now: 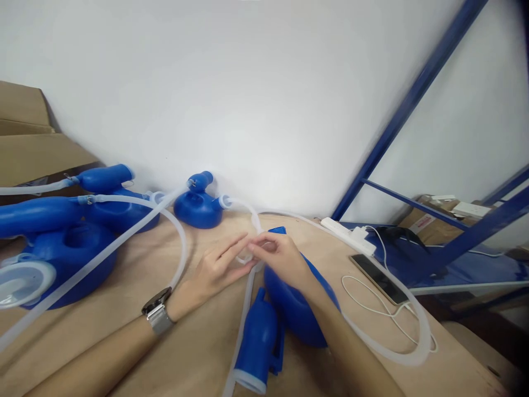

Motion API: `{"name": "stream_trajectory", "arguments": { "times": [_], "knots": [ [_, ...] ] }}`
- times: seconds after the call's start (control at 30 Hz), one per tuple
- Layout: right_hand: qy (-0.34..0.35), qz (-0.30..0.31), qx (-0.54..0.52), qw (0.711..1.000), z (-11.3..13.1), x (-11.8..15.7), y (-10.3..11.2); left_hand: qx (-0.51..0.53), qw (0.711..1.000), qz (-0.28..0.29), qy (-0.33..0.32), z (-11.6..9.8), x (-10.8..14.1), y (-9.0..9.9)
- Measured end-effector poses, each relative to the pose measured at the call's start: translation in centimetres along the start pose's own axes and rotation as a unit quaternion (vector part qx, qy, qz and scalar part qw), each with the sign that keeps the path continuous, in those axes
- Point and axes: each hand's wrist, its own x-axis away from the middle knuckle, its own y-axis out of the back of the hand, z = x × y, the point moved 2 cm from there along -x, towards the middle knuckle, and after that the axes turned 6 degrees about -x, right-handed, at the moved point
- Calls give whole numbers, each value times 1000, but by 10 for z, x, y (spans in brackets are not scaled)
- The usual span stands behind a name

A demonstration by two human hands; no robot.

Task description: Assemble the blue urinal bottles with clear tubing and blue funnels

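Observation:
My left hand (219,263), with a wristwatch (157,310) above it, has its fingers and thumb round one side of a translucent white cap (244,256). My right hand (283,256) pinches at the other side of this cap, and the fingers hide most of it. Under my right wrist a blue plastic bottle (289,309) lies tilted on the table. In front of it is a smaller blue funnel-shaped piece (257,336) with a pale rim. A translucent hose (248,300) runs below my hands toward the near edge.
Several blue bottles with hoses stand at the left, one blue bottle (200,209) by the wall. A cardboard box (37,157) is behind them. To the right lie a power strip (349,236), a phone (379,279), a cable and a looped hose (424,331). Blue metal frame (397,127) rises beyond.

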Motion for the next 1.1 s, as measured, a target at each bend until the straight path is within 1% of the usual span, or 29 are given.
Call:
{"name": "stream_trajectory", "arguments": {
  "times": [0.03,0.07,0.1,0.13,0.17,0.2,0.23,0.27,0.3,0.33,0.37,0.4,0.47,0.57,0.63,0.7,0.8,0.9,0.97,1.1],
  "knots": [
    [-2,4,-2,1000,1,0,5,-7,1000,3,-18,-1,-3,2],
    [-2,11,17,1000,2,1,12,-10,1000,7,-26,0,-6,3],
    [2,13,58,998,3,2,22,-6,1000,13,-21,1,-8,4],
    [-1,8,115,993,2,3,34,6,1000,16,3,2,-11,5],
    [-8,-10,183,983,-1,5,47,25,998,19,46,5,-14,6],
    [-23,-51,250,967,-4,6,61,50,993,23,105,7,-17,7],
    [-64,-92,302,947,-10,7,74,79,982,30,172,9,-19,7],
    [-114,-118,334,928,-17,7,84,109,965,40,234,11,-22,8],
    [-156,-112,340,920,-23,6,90,136,948,49,284,12,-24,8],
    [-188,-84,332,921,-29,5,93,158,934,59,315,13,-26,9],
    [-202,-43,313,927,-33,3,92,174,926,68,329,14,-28,9],
    [-198,5,290,936,-35,0,89,184,922,77,331,15,-29,8],
    [-154,84,247,953,-31,-4,78,196,921,101,322,17,-30,7],
    [-80,158,208,962,-17,-4,61,218,917,155,297,23,-30,4],
    [-57,191,201,959,-10,-2,53,236,912,196,272,25,-30,4],
    [-48,214,195,956,-5,0,46,253,905,222,258,28,-30,6],
    [-42,244,171,954,-3,1,39,281,891,246,257,28,-31,11],
    [-44,253,160,953,0,2,34,298,885,264,241,27,-34,16],
    [-45,251,158,954,3,3,33,293,889,265,232,27,-36,18],
    [-36,253,161,953,5,3,32,231,908,274,216,31,-36,19]
  ]
}}
